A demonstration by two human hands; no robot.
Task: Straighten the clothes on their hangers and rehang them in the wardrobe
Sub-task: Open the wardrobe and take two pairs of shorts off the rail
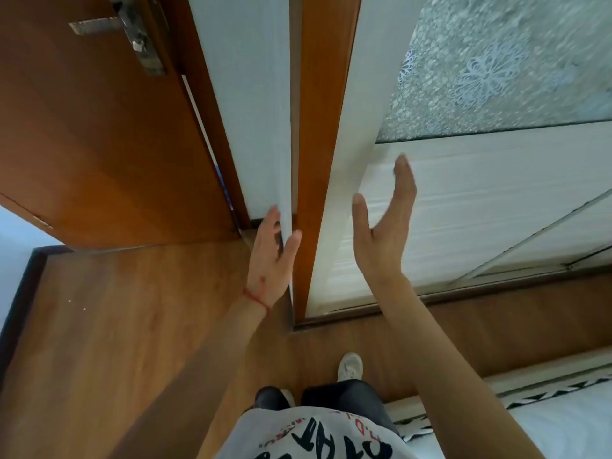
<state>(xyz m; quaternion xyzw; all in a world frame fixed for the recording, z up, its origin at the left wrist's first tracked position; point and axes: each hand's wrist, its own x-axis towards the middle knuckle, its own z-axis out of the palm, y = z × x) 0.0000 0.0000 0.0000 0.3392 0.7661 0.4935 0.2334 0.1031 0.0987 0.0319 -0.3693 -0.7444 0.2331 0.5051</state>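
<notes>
The wardrobe's white sliding door (470, 207) with a frosted flower-patterned glass pane (503, 61) fills the right. My right hand (384, 230) is raised flat in front of its lower panel, fingers straight, thumb spread. My left hand (273, 256), with a red string at the wrist, touches the edge of the white side panel (258, 111) beside the orange-brown wardrobe frame (314, 144), thumb on the near side. No clothes or hangers show.
A brown wooden room door (99, 144) with a metal handle (132, 31) stands open at the left. Wooden floor (132, 326) lies below. A bed edge (546, 409) with a patterned cover sits at the lower right. My feet stand near the wardrobe track.
</notes>
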